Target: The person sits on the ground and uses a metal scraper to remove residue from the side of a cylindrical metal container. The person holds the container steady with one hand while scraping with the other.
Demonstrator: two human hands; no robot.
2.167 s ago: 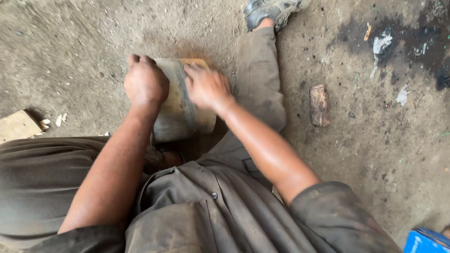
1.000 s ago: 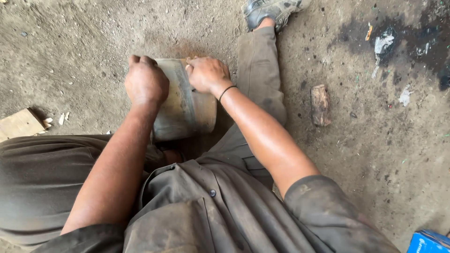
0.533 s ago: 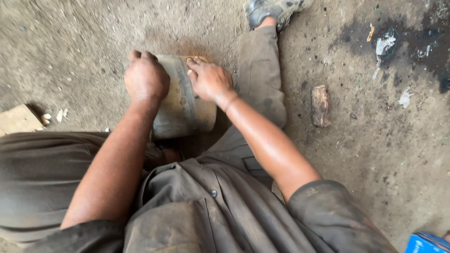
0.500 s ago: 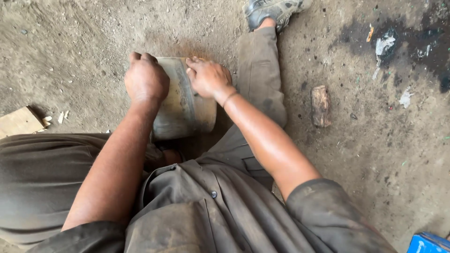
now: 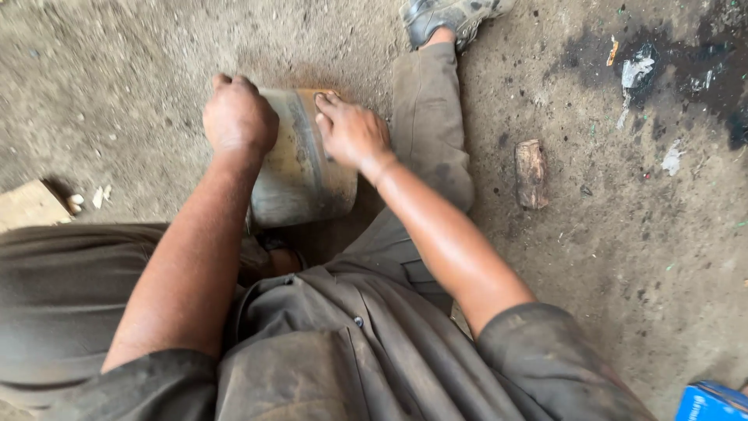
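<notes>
Metal piece: a dull grey, curved metal cylinder (image 5: pixel 300 160) stands on the dirt floor (image 5: pixel 140 70) between the person's legs.
Left hand: left hand (image 5: pixel 238 117) is clenched in a fist over the cylinder's left top edge; what the fingers enclose, I cannot tell.
Right hand: right hand (image 5: pixel 352 132) lies flat, fingers extended, pressed on the upper right surface, gripping nothing.
Progress: the surface looks scuffed and stained, so rubbing seems under way, far from finished.
Nearby: a rusty block (image 5: pixel 531 173) lies well apart, right; a shoe (image 5: pixel 452 14) beyond.
</notes>
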